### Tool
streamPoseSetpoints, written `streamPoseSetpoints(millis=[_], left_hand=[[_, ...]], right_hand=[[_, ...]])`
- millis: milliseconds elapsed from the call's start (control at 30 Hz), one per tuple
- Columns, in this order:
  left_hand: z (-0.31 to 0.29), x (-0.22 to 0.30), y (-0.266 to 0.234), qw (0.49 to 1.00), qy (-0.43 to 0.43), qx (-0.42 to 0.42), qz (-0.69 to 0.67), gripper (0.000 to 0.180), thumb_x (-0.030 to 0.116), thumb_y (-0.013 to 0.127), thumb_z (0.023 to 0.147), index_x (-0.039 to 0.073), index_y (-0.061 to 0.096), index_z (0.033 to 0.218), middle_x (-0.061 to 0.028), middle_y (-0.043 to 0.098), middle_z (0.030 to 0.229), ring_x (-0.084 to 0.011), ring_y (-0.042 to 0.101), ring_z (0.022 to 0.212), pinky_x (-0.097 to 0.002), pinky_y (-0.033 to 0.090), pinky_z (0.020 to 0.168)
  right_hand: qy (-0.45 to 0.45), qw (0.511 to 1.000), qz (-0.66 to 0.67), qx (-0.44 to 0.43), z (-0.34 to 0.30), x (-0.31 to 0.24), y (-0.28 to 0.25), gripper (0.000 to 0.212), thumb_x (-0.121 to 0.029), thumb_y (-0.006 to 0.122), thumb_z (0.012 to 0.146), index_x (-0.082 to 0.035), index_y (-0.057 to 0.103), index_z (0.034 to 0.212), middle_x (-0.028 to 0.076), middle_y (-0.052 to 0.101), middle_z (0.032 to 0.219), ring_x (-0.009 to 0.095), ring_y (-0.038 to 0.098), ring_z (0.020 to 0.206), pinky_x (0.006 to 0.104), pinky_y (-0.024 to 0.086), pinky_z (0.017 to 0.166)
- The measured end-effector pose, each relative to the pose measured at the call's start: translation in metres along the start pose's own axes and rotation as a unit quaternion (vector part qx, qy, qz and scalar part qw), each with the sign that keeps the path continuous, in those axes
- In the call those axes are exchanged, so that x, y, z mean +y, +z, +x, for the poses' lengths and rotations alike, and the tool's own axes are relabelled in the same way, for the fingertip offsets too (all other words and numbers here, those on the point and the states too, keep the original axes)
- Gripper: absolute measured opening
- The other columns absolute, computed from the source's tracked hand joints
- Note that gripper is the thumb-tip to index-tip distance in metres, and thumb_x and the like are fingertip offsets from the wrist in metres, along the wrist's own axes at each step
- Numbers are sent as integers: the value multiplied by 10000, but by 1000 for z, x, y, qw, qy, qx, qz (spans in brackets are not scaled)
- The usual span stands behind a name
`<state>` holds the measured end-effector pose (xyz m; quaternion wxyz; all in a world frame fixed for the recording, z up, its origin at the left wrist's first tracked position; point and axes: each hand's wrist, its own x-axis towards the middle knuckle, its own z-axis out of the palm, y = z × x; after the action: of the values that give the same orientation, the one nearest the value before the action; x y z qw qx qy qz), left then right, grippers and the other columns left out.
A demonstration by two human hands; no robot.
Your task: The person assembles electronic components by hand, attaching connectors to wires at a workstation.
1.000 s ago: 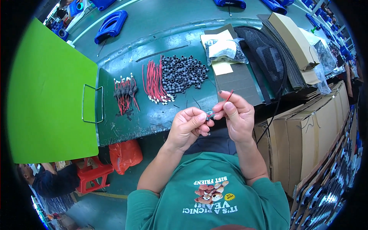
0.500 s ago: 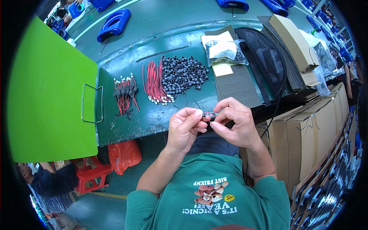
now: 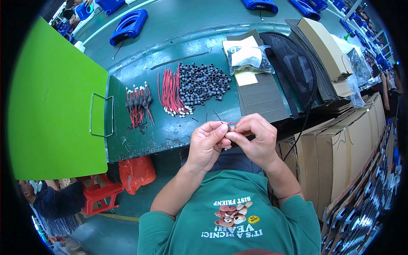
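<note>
Close together at the table's near edge, my two hands pinch a small round part with a red wire (image 3: 231, 126). My left hand (image 3: 205, 143) grips it from the left with thumb and forefinger. From the other side, my right hand (image 3: 258, 137) has its thumb and bent fingers closed on it. The fingers cover most of the part, so its exact kind does not show. Beyond my hands lies a row of red wire leads (image 3: 170, 91) with white connectors. Beside them is a heap of short black sleeves (image 3: 204, 83). A bundle of red leads with black lumps (image 3: 138, 102) lies farther left.
A green panel with a wire handle (image 3: 55, 106) stands on the left. Cardboard (image 3: 263, 97), a clear plastic bag (image 3: 250, 57) and a black mesh bag (image 3: 293, 63) lie right. Large cartons (image 3: 335, 153) stand low right. Blue housings (image 3: 128, 26) sit on the far line.
My right hand has moved slightly left and closed in on the left one. The small round part is now turned so its face shows between my fingertips.
</note>
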<state>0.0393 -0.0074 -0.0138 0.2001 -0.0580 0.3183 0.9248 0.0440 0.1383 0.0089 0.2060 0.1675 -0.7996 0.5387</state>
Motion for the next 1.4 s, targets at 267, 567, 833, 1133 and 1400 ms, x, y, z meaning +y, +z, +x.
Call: streamPoseSetpoints(millis=[267,567,833,1133,1400], left_hand=[[-1,9,-4,993,-42,-75,77,136,94,571,831,-23,601,894,-122,634,799,-117,611,601,-223,524,547],[0,13,-7,981,-60,-99,154,118,88,583,822,-16,601,875,-112,632,758,-103,603,589,-223,516,528],[0,22,0,954,-168,-158,189,137,130,597,816,-4,625,826,-47,596,661,-62,527,508,-171,424,476],[12,27,-2,923,-180,-178,291,91,93,626,725,39,593,660,35,498,553,-25,403,466,-173,301,425],[22,46,7,773,57,-305,554,79,102,621,726,27,613,703,-7,529,628,-57,443,505,-228,352,466]], right_hand=[[196,938,277,-65,6,5,-9,153,-33,643,755,38,607,886,61,532,830,68,542,609,170,440,550],[179,941,286,-30,16,16,-5,150,-81,547,844,-5,533,715,28,545,747,38,507,547,160,396,466],[233,863,440,-92,17,3,-3,140,-109,484,885,-21,457,780,36,536,601,18,428,421,141,336,372],[261,894,349,-101,3,-5,-13,99,-67,481,869,-21,463,784,7,503,588,11,394,437,149,302,382],[220,922,298,-114,-4,-6,-12,140,-113,488,879,-22,442,782,30,515,587,26,408,427,155,327,383]])
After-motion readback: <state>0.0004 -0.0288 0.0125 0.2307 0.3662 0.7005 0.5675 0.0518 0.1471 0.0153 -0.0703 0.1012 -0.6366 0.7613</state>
